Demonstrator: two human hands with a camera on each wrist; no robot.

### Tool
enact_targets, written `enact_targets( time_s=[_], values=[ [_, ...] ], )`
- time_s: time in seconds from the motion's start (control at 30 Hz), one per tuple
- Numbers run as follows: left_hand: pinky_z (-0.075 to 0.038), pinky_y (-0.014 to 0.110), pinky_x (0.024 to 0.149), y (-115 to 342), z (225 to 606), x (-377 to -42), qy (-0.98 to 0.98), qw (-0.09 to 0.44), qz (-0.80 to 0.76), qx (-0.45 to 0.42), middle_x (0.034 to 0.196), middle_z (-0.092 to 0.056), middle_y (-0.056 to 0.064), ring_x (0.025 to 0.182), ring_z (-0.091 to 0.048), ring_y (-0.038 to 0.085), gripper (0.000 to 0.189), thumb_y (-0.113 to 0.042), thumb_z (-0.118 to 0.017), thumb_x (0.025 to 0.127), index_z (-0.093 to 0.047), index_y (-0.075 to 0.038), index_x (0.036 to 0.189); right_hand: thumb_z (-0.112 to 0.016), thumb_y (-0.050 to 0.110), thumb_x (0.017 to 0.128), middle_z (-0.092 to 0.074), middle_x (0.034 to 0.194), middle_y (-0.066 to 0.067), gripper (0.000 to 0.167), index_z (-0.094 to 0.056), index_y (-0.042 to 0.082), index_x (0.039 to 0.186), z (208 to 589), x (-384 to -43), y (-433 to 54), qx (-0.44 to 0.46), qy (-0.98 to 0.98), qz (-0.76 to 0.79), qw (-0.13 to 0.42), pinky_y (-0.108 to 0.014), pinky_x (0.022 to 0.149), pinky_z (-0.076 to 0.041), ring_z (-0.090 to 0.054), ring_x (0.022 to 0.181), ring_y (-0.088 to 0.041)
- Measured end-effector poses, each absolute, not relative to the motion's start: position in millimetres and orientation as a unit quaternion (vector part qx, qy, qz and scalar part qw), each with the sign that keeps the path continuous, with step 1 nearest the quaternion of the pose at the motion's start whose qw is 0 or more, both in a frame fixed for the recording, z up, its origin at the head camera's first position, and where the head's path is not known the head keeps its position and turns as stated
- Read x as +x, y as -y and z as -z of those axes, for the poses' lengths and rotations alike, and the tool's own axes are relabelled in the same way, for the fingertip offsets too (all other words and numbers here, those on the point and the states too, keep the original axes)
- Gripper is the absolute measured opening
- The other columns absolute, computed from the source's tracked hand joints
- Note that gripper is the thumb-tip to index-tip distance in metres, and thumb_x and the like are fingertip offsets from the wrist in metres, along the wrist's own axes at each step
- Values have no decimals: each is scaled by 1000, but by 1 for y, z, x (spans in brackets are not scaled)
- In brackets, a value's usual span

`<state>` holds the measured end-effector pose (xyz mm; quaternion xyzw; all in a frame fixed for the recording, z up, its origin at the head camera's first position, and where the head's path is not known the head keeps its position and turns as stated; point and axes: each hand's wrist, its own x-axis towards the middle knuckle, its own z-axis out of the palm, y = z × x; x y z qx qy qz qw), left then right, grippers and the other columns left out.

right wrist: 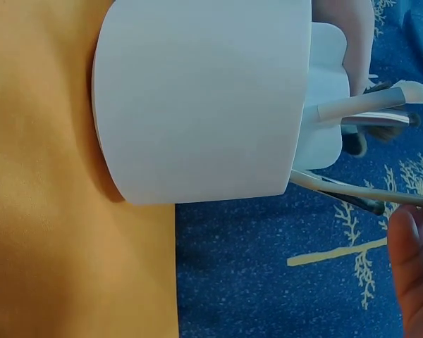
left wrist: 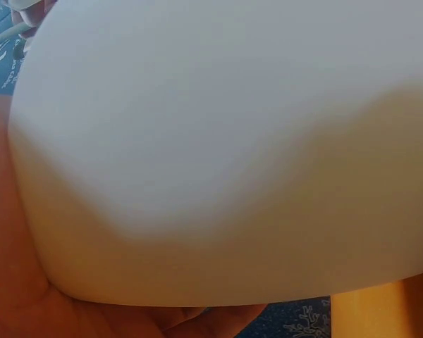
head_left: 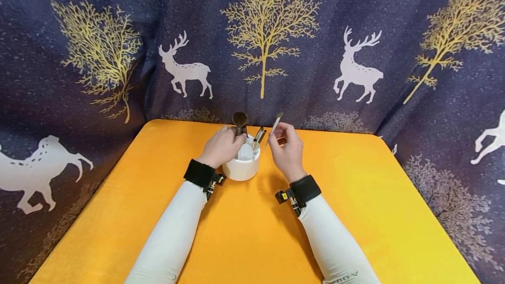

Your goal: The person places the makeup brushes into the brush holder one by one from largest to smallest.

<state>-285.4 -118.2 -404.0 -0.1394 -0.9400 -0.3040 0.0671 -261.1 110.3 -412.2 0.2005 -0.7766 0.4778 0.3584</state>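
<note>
A white round brush holder (head_left: 240,170) stands upright on the table with several makeup brushes in it, among them a large fluffy dark one (head_left: 239,119). My left hand (head_left: 222,148) grips the holder from its left side; in the left wrist view the holder's wall (left wrist: 218,127) fills most of the picture, palm and fingers curving around it. To the right, my right hand (head_left: 288,148) pinches a slim, pale-handled makeup brush (head_left: 277,122) between thumb and fingers, bristles up. In the right wrist view that brush (right wrist: 366,191) slants past the holder's rim; whether it touches is unclear.
An orange cloth (head_left: 244,231) covers the table. Behind and beside it hangs a dark blue curtain (head_left: 276,108) printed with deer and trees. A wavy white divider (head_left: 245,151) rises inside the holder, beside several thin brushes (head_left: 258,136).
</note>
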Motion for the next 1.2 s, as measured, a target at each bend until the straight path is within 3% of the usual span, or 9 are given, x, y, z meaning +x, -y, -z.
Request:
enact_targets(
  time_s=[0.73,0.93,1.2],
  values=[
    [-44,48,80,118,403,-285,940,71,301,-143,109,-59,13,91,-57,33,48,-53,-42,117,-70,-15,108,-74,5,107,-75,106,-15,25,-65,0,130,415,-260,-106,227,784,-467,340,-53,78,-63,-73,90,-29],
    [-45,48,81,118,403,-285,941,69,299,-143,111,-59,13,92,-57,33,47,-52,-42,117,-69,-15,108,-74,7,107,-75,106,-14,24,-67,1,129,417,-262,-106,227,793,-448,344,-46,78,-62,-73,91,-27],
    [-46,49,82,118,402,-284,941,67,301,-139,113,-59,13,94,-58,34,48,-53,-41,117,-69,-15,110,-73,6,108,-75,107,-15,24,-67,1,130,419,-263,-106,235,794,-451,333,-56,78,-62,-72,92,-31]
  ],
)
